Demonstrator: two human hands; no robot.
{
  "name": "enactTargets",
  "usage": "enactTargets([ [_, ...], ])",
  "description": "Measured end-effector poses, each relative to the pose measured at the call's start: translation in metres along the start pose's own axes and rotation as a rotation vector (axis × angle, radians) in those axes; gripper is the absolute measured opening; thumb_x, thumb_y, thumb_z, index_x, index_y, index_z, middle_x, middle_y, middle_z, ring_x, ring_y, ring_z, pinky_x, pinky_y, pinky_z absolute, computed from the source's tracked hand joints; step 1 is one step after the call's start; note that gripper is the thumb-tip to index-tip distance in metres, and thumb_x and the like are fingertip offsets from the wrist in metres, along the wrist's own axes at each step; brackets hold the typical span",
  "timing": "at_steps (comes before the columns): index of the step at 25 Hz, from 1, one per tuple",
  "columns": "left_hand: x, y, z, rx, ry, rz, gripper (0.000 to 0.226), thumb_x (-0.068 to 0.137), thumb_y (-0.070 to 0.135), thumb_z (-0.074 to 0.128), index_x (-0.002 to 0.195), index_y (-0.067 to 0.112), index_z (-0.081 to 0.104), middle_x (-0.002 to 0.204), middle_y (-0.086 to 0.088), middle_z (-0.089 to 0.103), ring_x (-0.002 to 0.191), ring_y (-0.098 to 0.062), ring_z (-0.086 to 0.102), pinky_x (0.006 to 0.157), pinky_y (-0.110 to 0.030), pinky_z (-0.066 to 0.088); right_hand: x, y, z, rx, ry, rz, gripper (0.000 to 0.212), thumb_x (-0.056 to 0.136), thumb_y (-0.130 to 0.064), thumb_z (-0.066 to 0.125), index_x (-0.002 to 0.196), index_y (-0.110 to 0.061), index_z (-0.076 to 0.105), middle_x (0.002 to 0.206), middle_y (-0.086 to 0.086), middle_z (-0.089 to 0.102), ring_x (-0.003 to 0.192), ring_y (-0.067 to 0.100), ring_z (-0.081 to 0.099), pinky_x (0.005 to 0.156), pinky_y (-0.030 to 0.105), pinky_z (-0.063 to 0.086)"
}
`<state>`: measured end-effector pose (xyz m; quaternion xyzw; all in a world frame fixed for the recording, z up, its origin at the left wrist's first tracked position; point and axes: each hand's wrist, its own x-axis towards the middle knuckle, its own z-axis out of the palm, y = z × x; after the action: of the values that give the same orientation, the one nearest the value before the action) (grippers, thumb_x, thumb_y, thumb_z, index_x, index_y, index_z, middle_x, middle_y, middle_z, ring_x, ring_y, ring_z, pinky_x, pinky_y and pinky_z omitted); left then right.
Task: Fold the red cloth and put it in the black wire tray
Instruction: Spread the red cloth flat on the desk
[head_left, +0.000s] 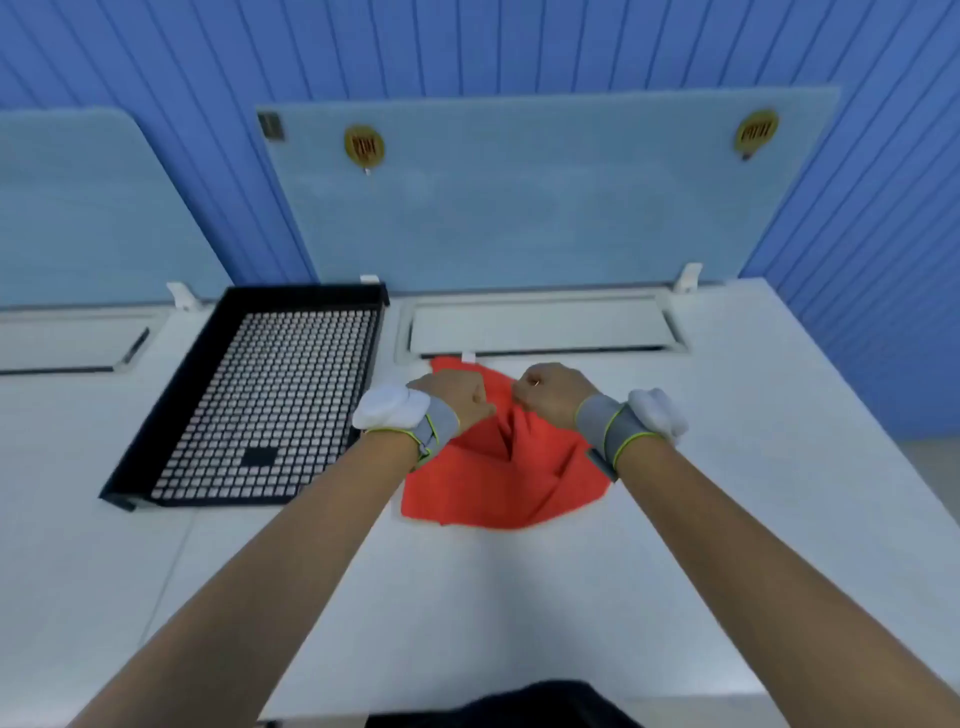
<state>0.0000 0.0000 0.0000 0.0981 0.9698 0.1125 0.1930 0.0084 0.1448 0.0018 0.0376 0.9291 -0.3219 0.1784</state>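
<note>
Both forearms reached up-frame; our left hand (457, 397) and right hand (553, 395) were fisted, fingers closed on the red cloth (493, 483), bunched at frame centre, right of the black wire tray (171, 415).

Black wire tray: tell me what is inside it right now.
Nothing lies in the tray; the white desk shows through its mesh. The red cloth is on the desk beside it, gripped by both hands.

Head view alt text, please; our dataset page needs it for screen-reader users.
Both hands, left hand and right hand, pinch a rumpled red cloth on a white desk. An empty black wire tray sits to its left.
</note>
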Motion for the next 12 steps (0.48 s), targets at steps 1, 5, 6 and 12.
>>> enactTargets([
  [1, -0.005, -0.001, 0.014, 0.001, -0.039, 0.001, 0.019, 0.086, 0.037, 0.055, 0.098, 0.023, 0.064, 0.118, -0.004, 0.067, 0.109, -0.025, 0.060, 0.079, -0.026, 0.042, -0.005, 0.010, 0.014, -0.089, -0.060, 0.015, 0.027, 0.091, -0.023, 0.048, 0.107, -0.011, 0.066, 0.121, 0.015, 0.064, 0.108, 0.029, 0.059, 0.090, 0.032, 0.046],
  [5, -0.022, -0.006, 0.090, 0.109, -0.117, 0.094, 0.040, 0.071, 0.031, 0.069, 0.109, 0.023, 0.059, 0.121, -0.005, 0.057, 0.112, -0.027, 0.052, 0.087, -0.034, 0.042, -0.021, 0.056, 0.065, -0.272, -0.249, 0.050, 0.046, 0.085, -0.004, 0.049, 0.128, -0.020, 0.052, 0.137, 0.012, 0.048, 0.125, 0.031, 0.046, 0.105, 0.036, 0.040],
  [6, -0.026, -0.006, 0.101, 0.187, -0.069, 0.126, 0.047, 0.067, 0.029, 0.070, 0.112, 0.023, 0.056, 0.121, -0.006, 0.053, 0.113, -0.028, 0.048, 0.087, -0.037, 0.040, -0.026, 0.064, 0.070, -0.280, -0.231, 0.062, 0.052, 0.082, -0.003, 0.052, 0.131, -0.022, 0.047, 0.138, 0.010, 0.045, 0.127, 0.031, 0.043, 0.105, 0.037, 0.039],
  [12, -0.022, -0.025, 0.120, 0.339, 0.254, 0.193, 0.047, 0.068, 0.011, 0.048, 0.113, 0.020, 0.055, 0.126, -0.011, 0.052, 0.111, -0.031, 0.050, 0.086, -0.042, 0.037, -0.041, 0.070, 0.088, -0.443, -0.026, -0.015, 0.065, 0.072, -0.005, 0.057, 0.131, -0.023, 0.038, 0.128, 0.008, 0.052, 0.119, 0.030, 0.048, 0.099, 0.041, 0.032],
])
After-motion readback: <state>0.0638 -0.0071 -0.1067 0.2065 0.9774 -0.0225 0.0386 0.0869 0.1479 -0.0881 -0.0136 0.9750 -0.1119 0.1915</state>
